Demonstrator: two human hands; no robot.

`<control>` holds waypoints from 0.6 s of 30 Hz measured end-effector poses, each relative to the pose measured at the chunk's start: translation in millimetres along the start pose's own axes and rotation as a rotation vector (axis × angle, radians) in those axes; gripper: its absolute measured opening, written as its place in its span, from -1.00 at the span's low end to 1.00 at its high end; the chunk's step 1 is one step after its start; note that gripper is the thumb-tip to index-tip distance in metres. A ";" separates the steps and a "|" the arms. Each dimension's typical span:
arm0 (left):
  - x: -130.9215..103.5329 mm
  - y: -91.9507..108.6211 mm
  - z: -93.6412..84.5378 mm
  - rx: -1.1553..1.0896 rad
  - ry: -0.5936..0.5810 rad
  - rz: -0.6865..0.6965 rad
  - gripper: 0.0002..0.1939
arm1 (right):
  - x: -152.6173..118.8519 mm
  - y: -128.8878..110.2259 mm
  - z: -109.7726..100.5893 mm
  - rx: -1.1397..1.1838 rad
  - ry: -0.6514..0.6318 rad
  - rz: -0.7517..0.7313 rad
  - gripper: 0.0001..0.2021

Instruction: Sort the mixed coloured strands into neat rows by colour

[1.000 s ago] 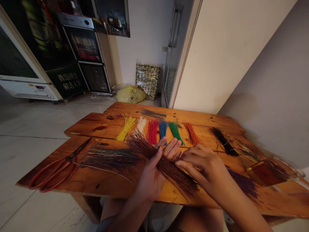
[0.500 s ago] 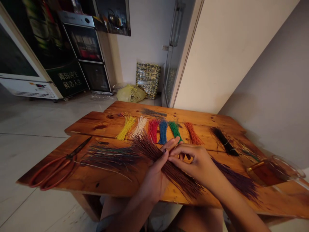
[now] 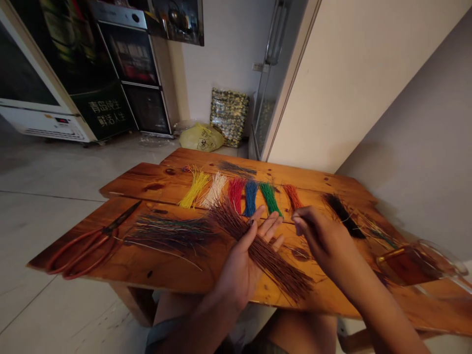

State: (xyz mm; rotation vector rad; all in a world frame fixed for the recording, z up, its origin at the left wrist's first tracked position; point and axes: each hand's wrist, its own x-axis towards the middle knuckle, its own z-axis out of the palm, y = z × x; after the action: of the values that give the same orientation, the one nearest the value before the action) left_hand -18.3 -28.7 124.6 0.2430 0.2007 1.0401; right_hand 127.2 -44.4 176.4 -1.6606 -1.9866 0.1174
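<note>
My left hand (image 3: 238,268) holds a thick bundle of thin brown strands (image 3: 282,269) across its palm. The thumb presses on top, and the other fingers stretch out beneath. To the right of the bundle, apart from it, my right hand (image 3: 324,236) hovers over the table with fingertips pinched together; whatever is between them is too small to make out. A mixed dark bundle of strands (image 3: 171,233) lies left of the brown one. Beyond my hands, smaller bundles lie in a row: yellow (image 3: 194,188), white (image 3: 215,189), red (image 3: 236,192), blue (image 3: 251,197), green (image 3: 271,199) and orange (image 3: 293,196).
Red-handled scissors (image 3: 105,232) lie at the table's left. A black bundle (image 3: 344,215) and a glass mug (image 3: 409,263) of brown liquid are on the right. Grey strands (image 3: 237,169) lie at the back of the wooden table (image 3: 129,187).
My right hand has left the brown bundle and moved right, uncovering the left fingers. My left hand still holds the bundle, and the purple bundle is now mostly hidden by my right arm.
</note>
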 end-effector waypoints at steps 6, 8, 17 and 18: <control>2.6 1.3 -3.1 -0.064 0.153 0.046 -0.76 | 1.2 17.6 -8.8 0.090 0.174 0.085 -0.80; 2.9 2.8 -2.8 -0.081 0.179 0.060 -0.79 | 1.4 24.9 -16.1 0.130 0.312 0.173 -0.79; 1.8 -2.6 -0.2 0.012 0.148 0.014 -0.60 | -4.5 -12.6 13.4 0.276 -0.043 0.017 -0.85; 1.2 -2.9 -0.4 0.018 0.145 0.008 -0.59 | -3.4 -15.1 18.2 0.265 -0.069 -0.023 -0.86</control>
State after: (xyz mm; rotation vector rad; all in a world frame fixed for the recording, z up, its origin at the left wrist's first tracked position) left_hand -15.4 -29.0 123.3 0.1848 0.3404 1.0654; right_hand 105.8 -46.2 165.8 -1.4812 -1.9438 0.4158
